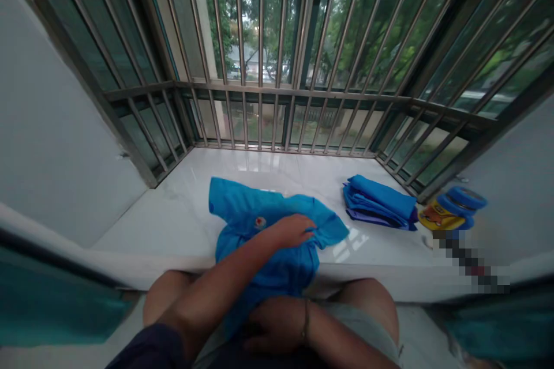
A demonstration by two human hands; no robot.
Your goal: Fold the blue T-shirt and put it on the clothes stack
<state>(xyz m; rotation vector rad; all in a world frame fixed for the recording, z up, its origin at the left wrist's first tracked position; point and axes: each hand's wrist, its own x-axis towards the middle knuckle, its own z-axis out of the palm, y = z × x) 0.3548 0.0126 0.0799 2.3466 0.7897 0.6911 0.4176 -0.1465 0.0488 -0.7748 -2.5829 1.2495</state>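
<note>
Blue shirt (283,268): across the surface's (173,225) near edge
Left hand (296,232): atop its chest, fingers curled, grip unclear
Right hand (277,324): by its lower end, cannot tell grip

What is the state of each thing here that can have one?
Blue shirt: upper part spread on the ledge, lower part over its edge.
Blue cloth bundle: folded.
Jar: lid seems on.
Window: open or shut, cannot tell.
Left hand: on the shirt.
Right hand: in shadow, grip unclear.
</note>
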